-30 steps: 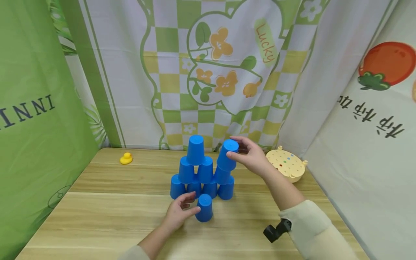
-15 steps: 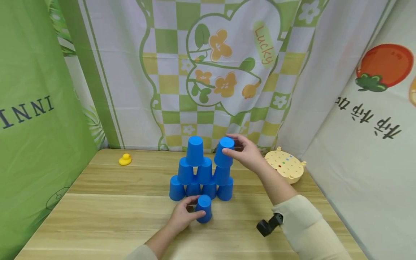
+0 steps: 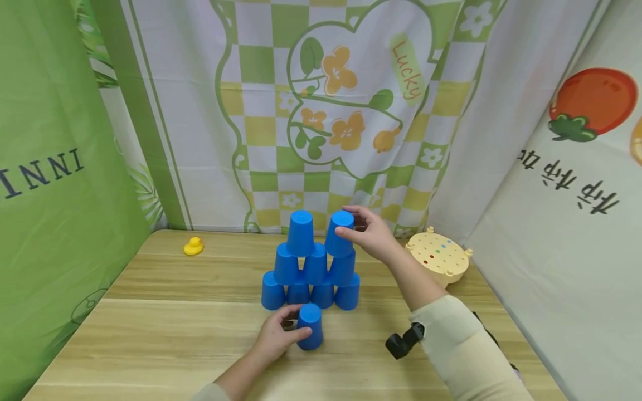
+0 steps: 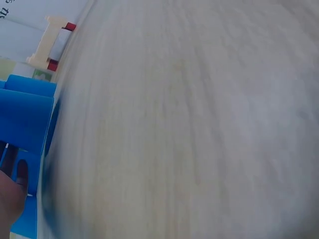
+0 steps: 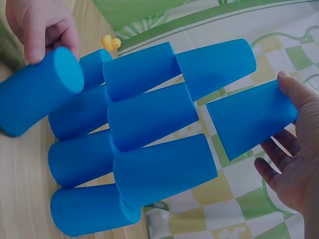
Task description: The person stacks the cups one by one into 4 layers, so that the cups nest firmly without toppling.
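Observation:
Upside-down blue cups stand in tiers: several in the bottom row (image 3: 273, 292), three in the middle row (image 3: 286, 266), and one top cup (image 3: 301, 234) at upper left. My right hand (image 3: 371, 231) holds another cup (image 3: 339, 236) between thumb and fingers, just right of that top cup. A narrow gap shows below the held cup (image 5: 251, 119) in the right wrist view. In front of the stack, my left hand (image 3: 275, 334) grips a separate upside-down cup (image 3: 310, 327) by its side. Whether that cup touches the table, I cannot tell.
A yellow toy duck (image 3: 193, 246) sits at the table's back left. At the back right lies a cream round box (image 3: 436, 256) with coloured dots. A patterned curtain (image 3: 271, 133) hangs behind the wooden table (image 3: 165, 317).
My right hand has carried its cup left and brought it over the middle row. My left hand has closed around the front cup, which has shifted slightly left and nearer to me.

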Demonstrator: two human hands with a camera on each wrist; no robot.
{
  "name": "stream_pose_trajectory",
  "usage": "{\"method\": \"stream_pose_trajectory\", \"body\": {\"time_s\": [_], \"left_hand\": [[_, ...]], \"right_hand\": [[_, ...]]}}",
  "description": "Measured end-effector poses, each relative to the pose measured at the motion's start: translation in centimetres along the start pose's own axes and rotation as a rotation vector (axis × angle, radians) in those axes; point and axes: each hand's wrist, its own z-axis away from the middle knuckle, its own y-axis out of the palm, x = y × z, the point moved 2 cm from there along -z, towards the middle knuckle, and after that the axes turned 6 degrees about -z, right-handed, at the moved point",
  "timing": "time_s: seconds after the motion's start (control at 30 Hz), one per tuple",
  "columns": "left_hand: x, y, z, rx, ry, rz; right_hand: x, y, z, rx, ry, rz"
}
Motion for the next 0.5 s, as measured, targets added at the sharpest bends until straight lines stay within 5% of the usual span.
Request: {"method": "stream_pose_trajectory", "body": {"time_s": [0.5], "left_hand": [[-1.1, -2.8, 1.4, -0.064, -0.02, -0.004]], "right_hand": [[-0.3, 0.7, -0.6, 0.014, 0.024, 0.026]]}}
